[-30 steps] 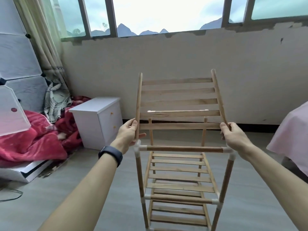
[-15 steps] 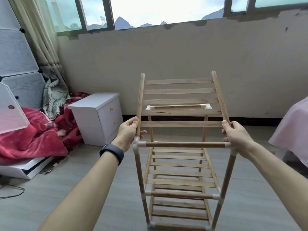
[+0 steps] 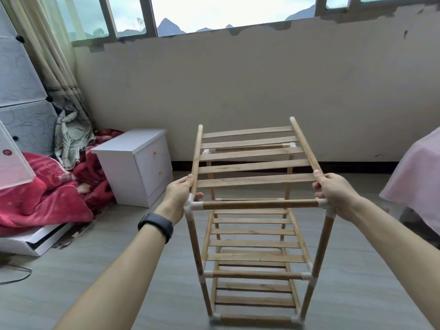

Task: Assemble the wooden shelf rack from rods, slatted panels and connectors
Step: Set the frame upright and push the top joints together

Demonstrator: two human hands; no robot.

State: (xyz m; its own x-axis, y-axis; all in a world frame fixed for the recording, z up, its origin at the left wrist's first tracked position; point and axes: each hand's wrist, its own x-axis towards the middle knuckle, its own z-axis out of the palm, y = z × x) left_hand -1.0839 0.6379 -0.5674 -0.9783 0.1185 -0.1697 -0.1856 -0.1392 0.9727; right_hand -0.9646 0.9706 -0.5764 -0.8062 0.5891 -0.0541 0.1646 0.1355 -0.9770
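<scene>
Head view, the only one: the rack [image 3: 259, 275] stands upright on the floor [image 3: 142, 270], centre-near, w/ two slatted shelves already seated lower down. The top slatted panel [image 3: 252, 163] is held over it, not yet seated. The left hand [image 3: 178, 197] has its fingers curled round the panel's left rail just above the near-left connector [image 3: 191, 206], thumb wrapped in front. The right hand [image 3: 333, 189] grips the right rail's near end, right by the near-right connector [image 3: 327, 204], fingers closed round it. Holding both rails at the near corners prob. keeps the panel square and lets the rail ends be steered into the sockets. The panel's rails run near-to-far and are its long axis; the slats lie left-right. It tilts, near edge low at the front rod [image 3: 259, 204], far edge raised above the far connectors [image 3: 206, 151], right side a bit higher. Whether the near rail ends are already socketed I can't tell. A white cabinet [image 3: 133, 163] sits to the left, well apart.
</scene>
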